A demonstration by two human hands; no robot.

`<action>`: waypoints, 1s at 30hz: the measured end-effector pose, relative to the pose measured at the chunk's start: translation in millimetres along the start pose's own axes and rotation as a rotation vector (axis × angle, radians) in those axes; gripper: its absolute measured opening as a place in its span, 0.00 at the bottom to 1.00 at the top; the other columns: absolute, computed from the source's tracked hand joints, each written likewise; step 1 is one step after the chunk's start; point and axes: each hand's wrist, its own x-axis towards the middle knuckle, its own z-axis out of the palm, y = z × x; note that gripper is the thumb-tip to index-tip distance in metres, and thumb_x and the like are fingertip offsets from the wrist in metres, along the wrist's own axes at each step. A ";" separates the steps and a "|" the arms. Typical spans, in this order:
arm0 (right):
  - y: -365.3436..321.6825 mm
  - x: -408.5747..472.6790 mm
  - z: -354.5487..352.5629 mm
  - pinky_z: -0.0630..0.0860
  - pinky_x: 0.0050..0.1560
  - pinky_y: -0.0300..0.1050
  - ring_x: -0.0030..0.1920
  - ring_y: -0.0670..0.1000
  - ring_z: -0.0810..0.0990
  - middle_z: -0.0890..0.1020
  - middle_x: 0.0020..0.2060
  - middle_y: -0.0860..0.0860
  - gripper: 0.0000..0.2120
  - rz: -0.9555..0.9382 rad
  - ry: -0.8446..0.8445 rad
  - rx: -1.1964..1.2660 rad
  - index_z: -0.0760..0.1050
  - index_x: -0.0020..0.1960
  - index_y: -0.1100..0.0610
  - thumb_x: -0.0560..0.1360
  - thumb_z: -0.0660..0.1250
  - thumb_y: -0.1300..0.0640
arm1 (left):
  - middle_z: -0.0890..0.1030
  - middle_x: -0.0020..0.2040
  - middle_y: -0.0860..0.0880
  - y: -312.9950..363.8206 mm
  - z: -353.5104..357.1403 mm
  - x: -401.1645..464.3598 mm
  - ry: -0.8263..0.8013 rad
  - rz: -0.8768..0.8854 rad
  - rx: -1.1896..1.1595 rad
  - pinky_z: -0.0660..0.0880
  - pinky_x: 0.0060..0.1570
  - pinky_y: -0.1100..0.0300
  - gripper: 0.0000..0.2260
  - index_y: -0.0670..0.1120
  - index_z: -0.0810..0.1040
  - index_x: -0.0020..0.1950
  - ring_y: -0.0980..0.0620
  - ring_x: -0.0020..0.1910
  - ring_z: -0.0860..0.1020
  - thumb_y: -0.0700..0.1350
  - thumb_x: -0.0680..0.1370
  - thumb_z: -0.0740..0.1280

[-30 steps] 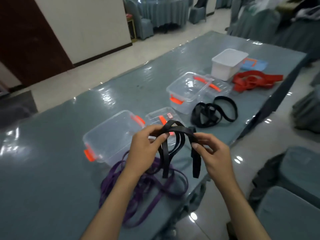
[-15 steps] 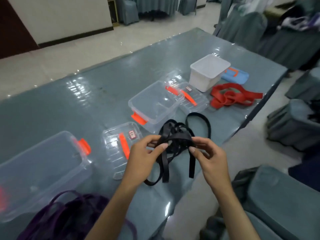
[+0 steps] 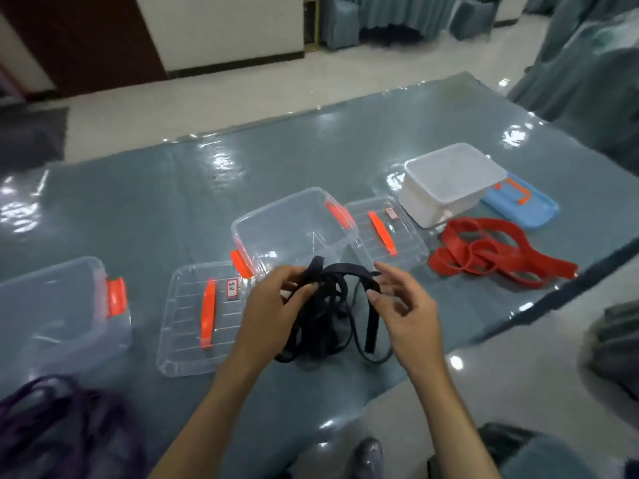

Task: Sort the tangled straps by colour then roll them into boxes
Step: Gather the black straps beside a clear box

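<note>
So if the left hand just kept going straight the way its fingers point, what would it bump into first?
Probably the black straps that the left hand already grips; beyond them, the right hand, though depth is unclear.

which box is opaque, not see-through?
The white box at the far right, beside the red straps and next to a blue lid. The two other boxes are clear plastic with orange latches.

Even, fairly bright indoor light from overhead. White glare patches across glossy table cover (image 3: 166,209) and pale floor (image 3: 242,95). Shadows soft, faint. Whole frame slightly motion-blurred; purple straps (image 3: 52,420) at lower left smeared most. Wide-angle bending toward edges; far background hazy.
</note>
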 end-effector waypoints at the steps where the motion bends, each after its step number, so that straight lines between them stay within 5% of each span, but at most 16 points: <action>1: -1.9 9.1 -7.5 0.78 0.52 0.37 0.47 0.45 0.82 0.85 0.49 0.51 0.19 -0.001 -0.026 0.018 0.82 0.59 0.50 0.76 0.73 0.71 | 0.84 0.52 0.56 6.8 6.2 0.0 0.043 -0.003 -0.008 0.75 0.47 0.70 0.07 0.53 0.82 0.56 0.58 0.48 0.81 0.44 0.80 0.73; 4: -8.4 32.5 -27.5 0.80 0.56 0.44 0.51 0.48 0.84 0.86 0.49 0.47 0.16 -0.088 -0.134 0.013 0.82 0.56 0.50 0.76 0.74 0.69 | 0.84 0.51 0.57 26.1 18.6 1.0 0.169 -0.008 -0.026 0.74 0.46 0.70 0.11 0.60 0.79 0.54 0.56 0.48 0.81 0.43 0.80 0.73; 9: -8.5 63.3 -44.0 0.81 0.56 0.46 0.53 0.52 0.85 0.85 0.52 0.51 0.12 -0.176 -0.216 0.023 0.82 0.56 0.53 0.76 0.74 0.67 | 0.84 0.50 0.57 41.8 30.9 0.7 0.295 -0.022 0.022 0.75 0.47 0.70 0.05 0.50 0.83 0.55 0.58 0.48 0.81 0.42 0.80 0.74; 13: 1.5 84.7 -47.9 0.81 0.57 0.44 0.54 0.52 0.85 0.85 0.53 0.51 0.14 -0.189 -0.305 -0.019 0.82 0.57 0.53 0.76 0.75 0.67 | 0.84 0.51 0.58 18.4 43.0 0.3 0.276 -0.105 0.059 0.77 0.49 0.62 0.07 0.51 0.84 0.56 0.55 0.50 0.82 0.46 0.79 0.74; 16: 17.2 101.8 -44.5 0.80 0.56 0.40 0.54 0.49 0.84 0.84 0.53 0.48 0.13 -0.187 -0.368 -0.100 0.82 0.56 0.51 0.76 0.75 0.66 | 0.83 0.51 0.59 -7.9 52.9 7.2 0.279 -0.148 0.126 0.75 0.47 0.66 0.08 0.51 0.84 0.56 0.58 0.50 0.81 0.48 0.78 0.75; 21: 74.6 129.0 -36.5 0.78 0.55 0.34 0.51 0.42 0.83 0.83 0.49 0.42 0.16 -0.162 -0.534 -0.414 0.81 0.53 0.47 0.73 0.77 0.66 | 0.80 0.52 0.59 -60.8 68.6 22.3 0.183 -0.251 0.279 0.77 0.53 0.60 0.09 0.52 0.81 0.58 0.58 0.51 0.79 0.50 0.78 0.74; 27: 137.9 148.0 -31.6 0.80 0.52 0.50 0.46 0.45 0.81 0.82 0.44 0.43 0.12 -0.035 -0.821 -0.797 0.81 0.50 0.49 0.70 0.76 0.60 | 0.80 0.54 0.57 -98.4 85.0 24.5 0.043 -0.404 0.376 0.75 0.50 0.57 0.10 0.53 0.78 0.58 0.54 0.53 0.80 0.48 0.78 0.72; 30: 145.7 154.2 -23.6 0.77 0.52 0.46 0.47 0.48 0.79 0.80 0.47 0.46 0.11 0.048 -0.938 -0.868 0.81 0.55 0.53 0.74 0.76 0.56 | 0.80 0.57 0.54 -106.4 86.8 32.6 -0.011 -0.446 0.400 0.75 0.52 0.56 0.11 0.52 0.77 0.61 0.51 0.57 0.80 0.46 0.79 0.69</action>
